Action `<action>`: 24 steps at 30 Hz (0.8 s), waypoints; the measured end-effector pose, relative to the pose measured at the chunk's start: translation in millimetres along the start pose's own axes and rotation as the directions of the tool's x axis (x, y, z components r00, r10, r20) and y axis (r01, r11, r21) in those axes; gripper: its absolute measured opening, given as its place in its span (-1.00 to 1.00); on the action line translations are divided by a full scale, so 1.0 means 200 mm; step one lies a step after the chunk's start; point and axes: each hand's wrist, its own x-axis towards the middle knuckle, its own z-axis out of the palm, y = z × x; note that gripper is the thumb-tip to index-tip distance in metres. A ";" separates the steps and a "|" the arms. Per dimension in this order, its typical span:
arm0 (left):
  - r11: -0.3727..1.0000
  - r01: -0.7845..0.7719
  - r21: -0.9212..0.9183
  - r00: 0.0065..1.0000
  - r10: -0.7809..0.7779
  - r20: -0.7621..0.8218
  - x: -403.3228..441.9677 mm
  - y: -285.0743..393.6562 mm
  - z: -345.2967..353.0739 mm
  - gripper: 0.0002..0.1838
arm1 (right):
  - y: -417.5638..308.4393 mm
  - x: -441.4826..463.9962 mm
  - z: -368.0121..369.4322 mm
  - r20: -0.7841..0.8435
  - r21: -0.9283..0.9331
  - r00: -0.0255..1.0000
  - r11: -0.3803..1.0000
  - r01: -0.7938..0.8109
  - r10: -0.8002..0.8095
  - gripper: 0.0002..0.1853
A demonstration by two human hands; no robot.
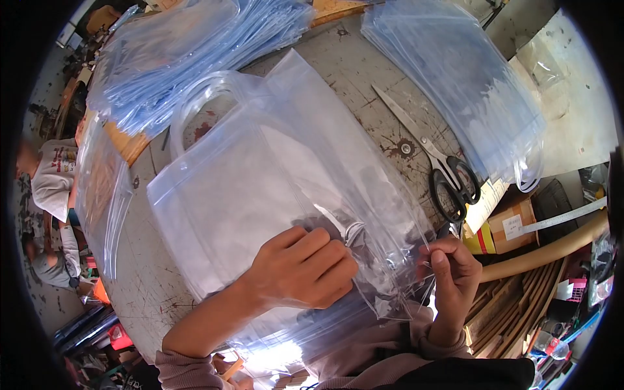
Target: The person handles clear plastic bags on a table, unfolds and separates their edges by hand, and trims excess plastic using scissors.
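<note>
Lying left: clear plastic stack (195,55) on the table (140,253).
Bag (227,188): mid-table, handles (182,107) already on; I judge its base unfinished.
Left hand (305,270): fingers curled over it; grip hidden, can't tell.
Right hand (452,276): fingers pinching the bag's corner.

From my remote station I logged: wearer's hands, two, a left hand (302,266) and a right hand (455,273); handled clear bag (240,195), one; large plastic stacks, two, a left stack (195,71) and a right stack (461,91), layers uncountable; scissors (437,155), one pair; worktable (149,214), one; other people (55,175), at least two.
</note>
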 end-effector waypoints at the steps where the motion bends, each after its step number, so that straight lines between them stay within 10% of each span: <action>1: 1.000 -0.022 -0.017 0.999 0.021 -0.036 0.00 -0.01 0.01 -0.86 | 0.00 0.00 0.00 0.000 0.004 1.000 1.000 0.006 -0.006 -0.86; 8: 0.980 -0.041 -0.194 0.996 0.024 -0.087 0.00 0.00 0.02 -0.52 | 0.00 0.01 -0.01 0.000 -0.026 1.000 1.000 0.009 -0.009 -0.79; 10: 0.972 0.108 -0.206 0.925 -0.022 0.378 0.05 0.01 -0.03 -0.35 | 0.02 0.02 -0.04 0.023 0.052 0.999 0.998 0.042 -0.043 -0.77; 13: 0.966 0.172 -0.191 0.860 -0.053 0.507 0.04 0.01 -0.03 -0.31 | 0.03 0.02 -0.04 0.021 0.144 0.997 0.987 0.076 -0.080 -0.71; 24: 0.981 0.112 -0.156 0.916 -0.041 0.400 0.03 0.02 -0.02 -0.33 | -0.06 -0.05 -0.02 0.199 -0.123 0.979 0.992 -0.011 0.036 -0.42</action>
